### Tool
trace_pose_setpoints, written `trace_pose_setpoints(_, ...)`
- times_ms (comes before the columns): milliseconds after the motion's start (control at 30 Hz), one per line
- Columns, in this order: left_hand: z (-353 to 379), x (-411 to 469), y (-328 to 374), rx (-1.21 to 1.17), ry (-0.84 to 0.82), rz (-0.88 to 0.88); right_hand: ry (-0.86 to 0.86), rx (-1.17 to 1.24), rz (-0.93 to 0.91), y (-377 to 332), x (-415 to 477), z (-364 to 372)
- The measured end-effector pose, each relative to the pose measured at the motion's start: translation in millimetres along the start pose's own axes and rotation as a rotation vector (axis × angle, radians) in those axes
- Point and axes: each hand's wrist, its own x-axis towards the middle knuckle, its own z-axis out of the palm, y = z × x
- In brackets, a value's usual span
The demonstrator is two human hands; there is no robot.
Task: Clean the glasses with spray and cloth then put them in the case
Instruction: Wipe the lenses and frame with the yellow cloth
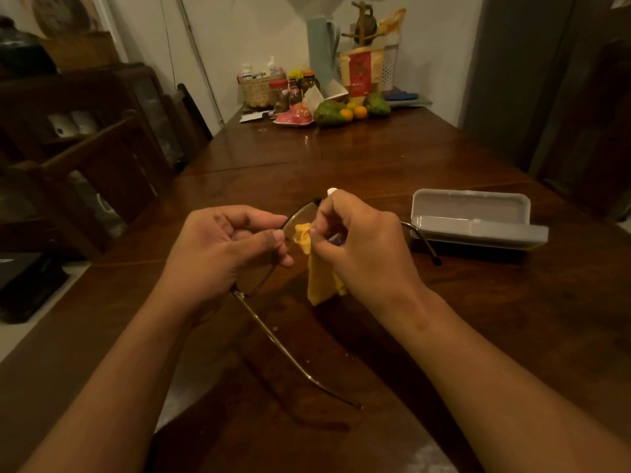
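While left fingers (261, 218) pinch glasses (258, 275), right fingers (328, 209) cloth (321, 279), the table (375, 158) bears a case (471, 216).

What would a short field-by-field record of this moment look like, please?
left hand: grips the glasses by the frame
right hand: pinches the yellow cloth against a lens
case: open, nothing visible inside, on the table to the right
spray: only a white cap shows behind the right hand, likely the bottle
stage: wiping; glasses not yet in the case
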Motion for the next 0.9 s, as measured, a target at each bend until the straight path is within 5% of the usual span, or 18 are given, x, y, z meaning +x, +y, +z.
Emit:
trace_pose_setpoints(567,8.5,1.4,-1.7,-0.041,0.001,-0.008,0.268,-0.049,-0.047,7.9,-0.4,5.1)
trace_pose_setpoints(900,6.4,2.7,-4.7,-0.069,0.041,-0.017,0.056,-0.027,-0.091,4.2,-0.8,4.1)
